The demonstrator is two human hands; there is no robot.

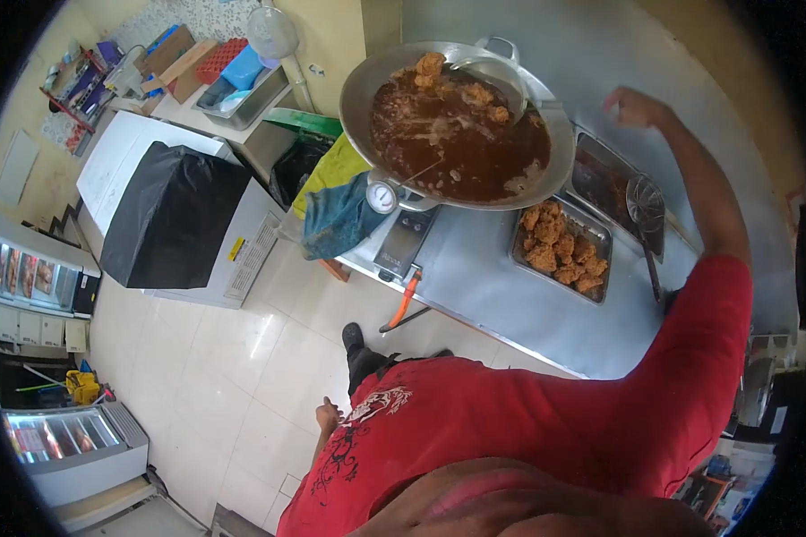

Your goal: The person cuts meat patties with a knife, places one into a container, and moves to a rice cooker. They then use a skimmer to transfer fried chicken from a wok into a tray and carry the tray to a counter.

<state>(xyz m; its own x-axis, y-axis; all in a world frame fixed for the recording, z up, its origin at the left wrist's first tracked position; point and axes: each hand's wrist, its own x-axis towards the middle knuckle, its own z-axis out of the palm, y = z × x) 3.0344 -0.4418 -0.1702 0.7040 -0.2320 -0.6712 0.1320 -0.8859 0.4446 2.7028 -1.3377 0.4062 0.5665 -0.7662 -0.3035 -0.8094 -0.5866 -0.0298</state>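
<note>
My right hand (638, 107) is closed at the wok's far right side, in line with the handle of a wire skimmer (519, 94); the handle is faint against the steel. The skimmer's basket sits in the brown oil of a large metal wok (360, 112), among pieces of fried food (428, 68). My left hand (329, 414) hangs low beside my red shirt, away from the counter, fingers loosely bent and nothing visible in them. A tray of browned fried pieces (560, 246) stands on the steel counter (475, 277) below the wok.
Right of the tray are an oily pan (600, 179) and a second skimmer (645, 210). A dial thermometer (381, 197) is at the wok's edge. Blue cloth (345, 219) drapes the counter's left end. A white box with black plastic (175, 215) stands left, beyond the tiled floor (282, 358).
</note>
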